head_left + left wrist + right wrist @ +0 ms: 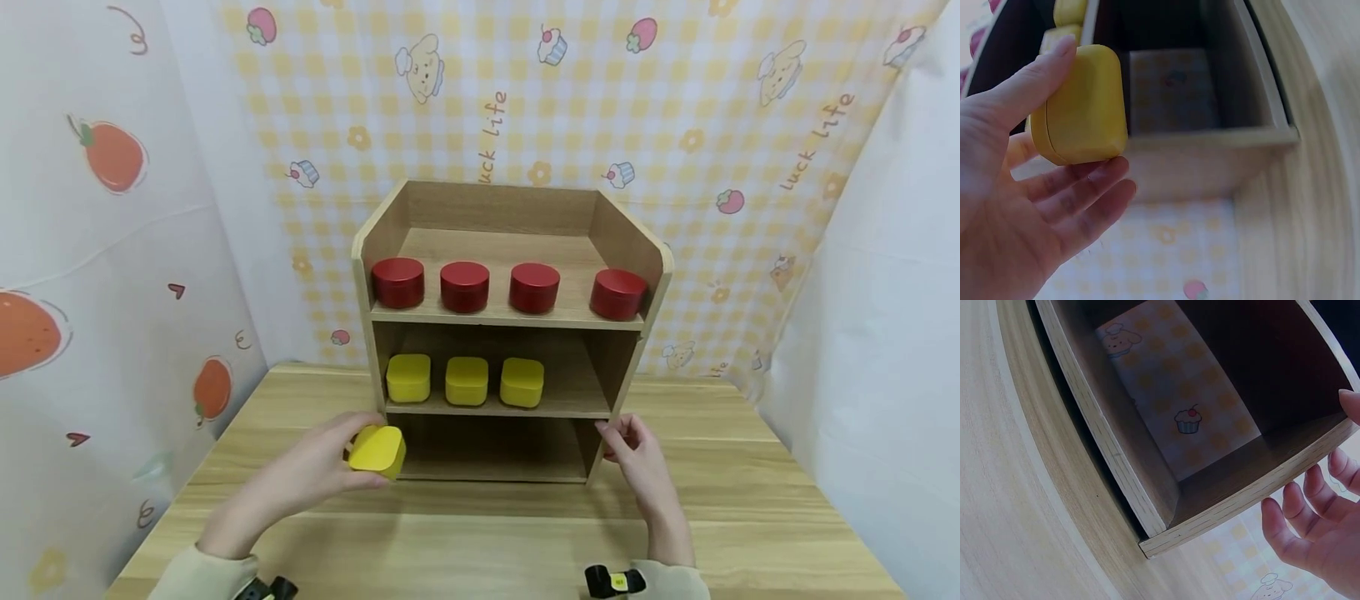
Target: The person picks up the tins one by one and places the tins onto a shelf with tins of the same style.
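Note:
My left hand holds a yellow rounded-square box between thumb and fingers, in front of the lower left side of a wooden shelf unit. The left wrist view shows a lid seam along the yellow box. At the unit's lower right, my right hand grips the side panel. In the right wrist view its thumb is at the panel's front edge, with the fingers on the outer face. Three more yellow boxes stand in a row on the middle shelf, toward its left.
Several round red tins line the front of the top shelf. The bottom compartment shows a bare board. A wooden table carries the unit. Behind hangs a yellow checked cloth, with white cloth at the right.

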The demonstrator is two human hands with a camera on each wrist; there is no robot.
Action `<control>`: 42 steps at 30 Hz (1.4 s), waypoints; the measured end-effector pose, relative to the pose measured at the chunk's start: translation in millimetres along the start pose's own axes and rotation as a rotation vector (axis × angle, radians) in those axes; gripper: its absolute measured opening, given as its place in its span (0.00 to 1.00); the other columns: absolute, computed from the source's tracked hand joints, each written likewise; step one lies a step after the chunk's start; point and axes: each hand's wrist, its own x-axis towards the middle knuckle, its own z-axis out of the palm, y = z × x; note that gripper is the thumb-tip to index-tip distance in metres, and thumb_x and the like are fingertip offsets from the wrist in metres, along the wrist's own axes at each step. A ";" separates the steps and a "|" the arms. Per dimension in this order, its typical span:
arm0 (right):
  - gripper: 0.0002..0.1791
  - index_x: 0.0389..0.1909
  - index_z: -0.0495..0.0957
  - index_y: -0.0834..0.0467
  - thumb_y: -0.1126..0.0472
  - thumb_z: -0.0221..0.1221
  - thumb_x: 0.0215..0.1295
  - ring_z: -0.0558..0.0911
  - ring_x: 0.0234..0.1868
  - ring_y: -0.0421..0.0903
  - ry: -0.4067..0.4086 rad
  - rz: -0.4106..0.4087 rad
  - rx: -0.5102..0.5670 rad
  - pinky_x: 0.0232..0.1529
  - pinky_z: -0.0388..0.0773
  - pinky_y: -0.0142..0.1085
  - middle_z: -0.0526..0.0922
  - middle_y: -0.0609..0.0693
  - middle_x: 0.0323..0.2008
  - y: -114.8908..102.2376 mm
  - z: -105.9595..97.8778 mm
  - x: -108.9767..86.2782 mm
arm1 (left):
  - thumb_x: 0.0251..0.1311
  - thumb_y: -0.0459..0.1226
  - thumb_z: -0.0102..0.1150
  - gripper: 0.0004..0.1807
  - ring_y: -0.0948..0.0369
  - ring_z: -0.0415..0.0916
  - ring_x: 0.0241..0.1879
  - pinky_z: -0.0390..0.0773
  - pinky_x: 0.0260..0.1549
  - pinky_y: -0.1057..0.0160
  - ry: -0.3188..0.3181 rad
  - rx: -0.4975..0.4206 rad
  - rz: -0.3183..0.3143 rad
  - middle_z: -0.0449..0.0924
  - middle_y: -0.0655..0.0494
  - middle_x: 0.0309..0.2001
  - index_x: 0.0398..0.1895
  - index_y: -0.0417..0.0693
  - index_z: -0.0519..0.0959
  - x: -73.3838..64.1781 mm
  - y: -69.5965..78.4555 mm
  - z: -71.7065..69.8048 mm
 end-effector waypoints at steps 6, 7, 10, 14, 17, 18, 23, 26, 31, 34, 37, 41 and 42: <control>0.14 0.36 0.67 0.63 0.58 0.60 0.69 0.75 0.37 0.43 0.000 0.002 0.009 0.38 0.79 0.35 0.71 0.51 0.34 -0.4 3.0 -0.2 | 0.44 0.59 0.73 0.40 0.64 0.72 0.37 0.77 0.36 0.63 0.011 0.030 0.073 0.77 0.59 0.47 0.56 0.46 0.74 7.4 26.7 5.6; 0.14 0.36 0.67 0.63 0.58 0.60 0.69 0.75 0.36 0.43 -0.001 0.002 0.009 0.38 0.79 0.35 0.71 0.51 0.34 -0.5 3.7 -0.5 | 0.45 0.60 0.72 0.40 0.64 0.72 0.38 0.77 0.36 0.62 0.015 0.037 0.090 0.77 0.58 0.47 0.56 0.46 0.74 8.6 31.5 6.6; 0.13 0.35 0.67 0.63 0.59 0.60 0.68 0.75 0.36 0.43 -0.002 0.008 0.018 0.38 0.79 0.36 0.70 0.51 0.33 -0.5 5.5 -1.1 | 0.46 0.60 0.72 0.39 0.64 0.72 0.39 0.78 0.37 0.62 0.021 0.052 0.133 0.77 0.57 0.49 0.57 0.47 0.74 12.7 47.2 8.5; 0.14 0.35 0.67 0.63 0.59 0.61 0.68 0.75 0.36 0.43 -0.014 0.015 0.017 0.38 0.79 0.36 0.71 0.51 0.33 -1.5 4.6 -1.3 | 0.47 0.58 0.72 0.38 0.65 0.72 0.37 0.77 0.35 0.63 0.010 0.064 0.162 0.77 0.60 0.47 0.58 0.49 0.74 23.0 70.0 10.9; 0.14 0.35 0.66 0.63 0.58 0.60 0.69 0.75 0.37 0.43 -0.009 0.013 0.003 0.39 0.78 0.35 0.71 0.51 0.34 -3.6 0.1 -1.3 | 0.48 0.56 0.73 0.37 0.65 0.72 0.37 0.77 0.36 0.64 -0.006 0.061 0.196 0.77 0.60 0.48 0.59 0.49 0.74 37.5 87.8 13.8; 0.14 0.36 0.66 0.63 0.58 0.60 0.69 0.75 0.37 0.43 -0.005 0.011 -0.003 0.39 0.78 0.35 0.71 0.51 0.34 -4.3 -1.6 -1.2 | 0.48 0.56 0.73 0.37 0.65 0.72 0.38 0.77 0.37 0.64 -0.010 0.059 0.210 0.76 0.60 0.49 0.59 0.50 0.73 43.1 93.9 14.8; 0.15 0.37 0.66 0.63 0.57 0.59 0.70 0.75 0.38 0.43 -0.011 0.005 -0.018 0.40 0.78 0.35 0.71 0.51 0.35 -5.2 -6.7 -0.6 | 0.50 0.55 0.72 0.36 0.64 0.72 0.40 0.76 0.39 0.64 -0.041 0.039 0.247 0.75 0.61 0.47 0.60 0.53 0.72 67.7 118.0 17.9; 0.15 0.38 0.66 0.63 0.57 0.60 0.70 0.75 0.38 0.43 -0.020 0.005 -0.020 0.40 0.78 0.36 0.71 0.51 0.35 -4.0 -6.1 -0.7 | 0.50 0.55 0.72 0.36 0.64 0.72 0.37 0.76 0.37 0.66 -0.035 0.043 0.253 0.73 0.62 0.43 0.60 0.53 0.72 77.6 126.3 19.1; 0.15 0.37 0.66 0.64 0.57 0.60 0.70 0.76 0.37 0.43 -0.019 0.012 -0.022 0.40 0.78 0.36 0.71 0.52 0.34 -1.7 -3.4 -1.3 | 0.50 0.56 0.72 0.37 0.64 0.71 0.37 0.75 0.36 0.67 -0.010 0.060 0.268 0.74 0.61 0.43 0.60 0.52 0.72 91.3 136.5 22.5; 0.16 0.37 0.66 0.63 0.56 0.60 0.70 0.76 0.37 0.43 -0.017 0.014 -0.022 0.40 0.78 0.36 0.71 0.52 0.34 -0.9 -2.0 -1.3 | 0.50 0.57 0.71 0.38 0.64 0.72 0.38 0.75 0.37 0.66 -0.020 0.056 0.254 0.74 0.60 0.46 0.62 0.52 0.72 98.6 142.3 24.6; 0.16 0.37 0.66 0.63 0.55 0.60 0.70 0.76 0.38 0.44 -0.013 0.015 -0.019 0.40 0.79 0.37 0.71 0.52 0.35 -1.0 -2.0 -1.9 | 0.51 0.56 0.71 0.39 0.63 0.72 0.39 0.76 0.38 0.67 -0.040 0.043 0.233 0.74 0.59 0.47 0.63 0.51 0.71 106.2 147.6 27.6; 0.16 0.37 0.66 0.63 0.56 0.60 0.69 0.76 0.37 0.44 -0.013 0.013 -0.011 0.40 0.78 0.36 0.71 0.52 0.34 -1.3 -2.0 -2.3 | 0.51 0.55 0.72 0.38 0.63 0.71 0.39 0.75 0.39 0.68 -0.048 0.032 0.229 0.75 0.59 0.47 0.63 0.51 0.71 116.8 152.5 33.5; 0.16 0.37 0.66 0.63 0.56 0.60 0.69 0.75 0.37 0.44 -0.014 0.012 -0.013 0.40 0.78 0.36 0.71 0.51 0.34 -1.2 -2.0 -2.1 | 0.51 0.55 0.72 0.38 0.64 0.71 0.39 0.75 0.39 0.68 -0.048 0.036 0.230 0.75 0.59 0.47 0.63 0.51 0.71 119.5 153.7 34.9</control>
